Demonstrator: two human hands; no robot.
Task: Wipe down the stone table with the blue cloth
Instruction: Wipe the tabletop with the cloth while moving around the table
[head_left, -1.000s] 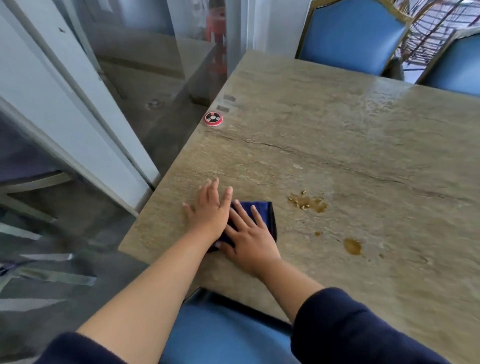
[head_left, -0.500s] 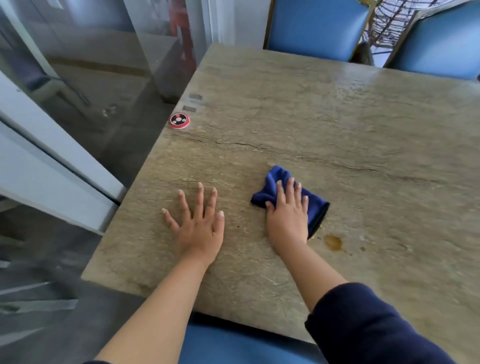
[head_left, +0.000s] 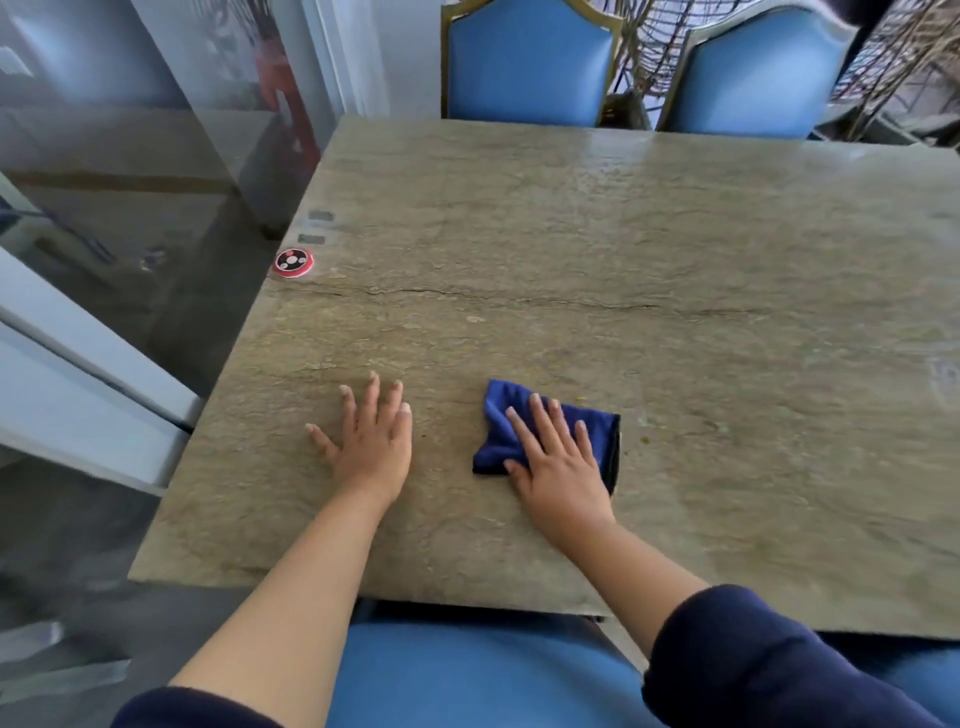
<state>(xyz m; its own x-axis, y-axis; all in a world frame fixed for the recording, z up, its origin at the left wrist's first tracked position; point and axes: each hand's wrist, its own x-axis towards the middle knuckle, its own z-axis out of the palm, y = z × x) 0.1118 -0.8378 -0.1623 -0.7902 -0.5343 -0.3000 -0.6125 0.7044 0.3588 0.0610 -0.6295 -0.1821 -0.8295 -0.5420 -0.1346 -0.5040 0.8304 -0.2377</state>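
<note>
Right hand (head_left: 558, 467): fingers flat and straight, pressing blue cloth (head_left: 597, 423) onto stone table (head_left: 675, 260), near front edge, mid-width. Left hand (head_left: 371, 441): flat, splayed on bare stone, holding nothing. Cloth: soft, light, bunches when pushed; judged best driven by a flat palm at centre. Small yellowish specks (head_left: 644, 440) just right of cloth. Red round disc (head_left: 294, 262) at left edge, well apart. Blue chairs (head_left: 524, 62) beyond far edge. Nothing obstructs.

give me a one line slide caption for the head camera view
Right hand presses the blue cloth flat on the stone table; left hand rests open beside it.
</note>
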